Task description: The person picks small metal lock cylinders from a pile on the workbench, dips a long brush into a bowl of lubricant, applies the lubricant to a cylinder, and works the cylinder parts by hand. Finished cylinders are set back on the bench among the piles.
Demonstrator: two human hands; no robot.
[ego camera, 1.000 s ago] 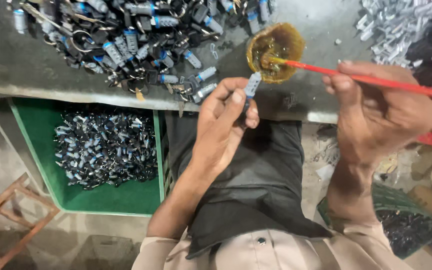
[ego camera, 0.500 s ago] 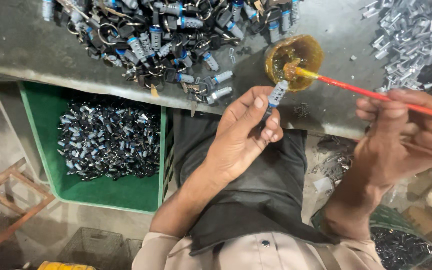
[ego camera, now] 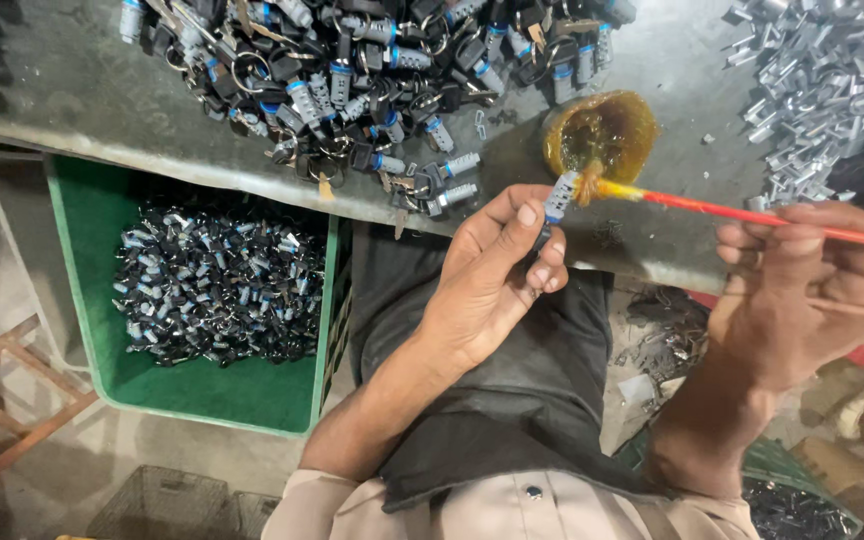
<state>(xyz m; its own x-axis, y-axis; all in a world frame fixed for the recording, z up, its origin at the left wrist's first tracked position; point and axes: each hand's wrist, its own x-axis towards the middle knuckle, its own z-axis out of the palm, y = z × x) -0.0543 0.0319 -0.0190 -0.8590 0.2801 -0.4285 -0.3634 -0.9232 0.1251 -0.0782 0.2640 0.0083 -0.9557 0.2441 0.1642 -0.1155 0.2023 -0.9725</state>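
Left hand [ego camera: 497,275] pinching a small silver lock cylinder [ego camera: 559,196] over the worktop [ego camera: 72,110] front edge, right hand [ego camera: 812,290] holding a red brush [ego camera: 742,210] touching it, beside the amber grease dish [ego camera: 602,130], green bin [ego camera: 92,210] below.

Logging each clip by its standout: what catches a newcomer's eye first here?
A red-handled brush in the right hand touches a small metal cylinder pinched in the left hand, beside a pot of amber grease. Dark key-and-lock parts crowd the bench; more fill a green bin below left.
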